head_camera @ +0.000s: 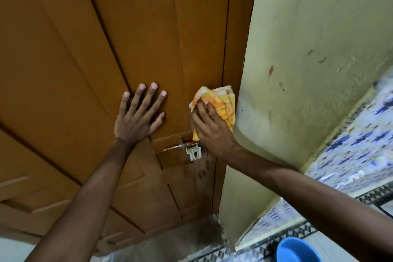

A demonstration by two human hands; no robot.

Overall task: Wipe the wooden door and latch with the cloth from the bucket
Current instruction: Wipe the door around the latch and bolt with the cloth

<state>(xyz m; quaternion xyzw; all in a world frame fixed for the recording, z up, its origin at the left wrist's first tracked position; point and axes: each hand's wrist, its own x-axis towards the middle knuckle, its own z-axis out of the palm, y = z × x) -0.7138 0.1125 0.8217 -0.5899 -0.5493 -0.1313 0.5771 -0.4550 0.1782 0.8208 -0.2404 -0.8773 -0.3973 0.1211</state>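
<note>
The brown wooden door (89, 53) fills the left and middle of the head view. My left hand (139, 116) lies flat on it with fingers spread, just left of the door's right edge. My right hand (209, 128) presses a bunched yellow and orange cloth (221, 100) against the door's right edge and frame, next to the wall corner. The metal latch (185, 147) with its whitish hasp plate sits just below both hands, partly hidden behind my right wrist. A blue bucket (297, 250) stands on the floor at the lower right.
A pale yellow wall (308, 49) juts out right of the door, its corner touching the cloth. Blue and white patterned tiles (357, 144) cover the wall further right. The floor below has a black and white tile border.
</note>
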